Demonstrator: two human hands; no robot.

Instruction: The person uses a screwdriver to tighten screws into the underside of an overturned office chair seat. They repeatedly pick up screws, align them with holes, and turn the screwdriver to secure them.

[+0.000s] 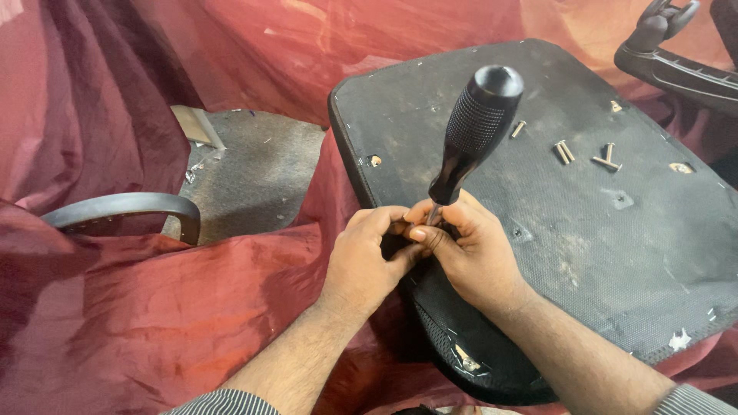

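Observation:
An upturned chair seat [584, 223] with a black fabric underside lies on red cloth. A screwdriver [473, 131] with a black textured handle stands upright at the seat's near left edge. Its shaft runs down between my two hands. My right hand [469, 257] pinches the shaft low down near the tip. My left hand [369, 257] curls against it from the left, fingers touching the same spot; what it holds there is hidden. Several loose metal screws [565, 151] lie on the seat's far side.
Red cloth [154, 307] is draped all around. A grey curved armrest [127, 209] pokes out at left. A patch of grey floor [257, 173] shows behind it. A black chair part [676, 61] lies at the top right corner.

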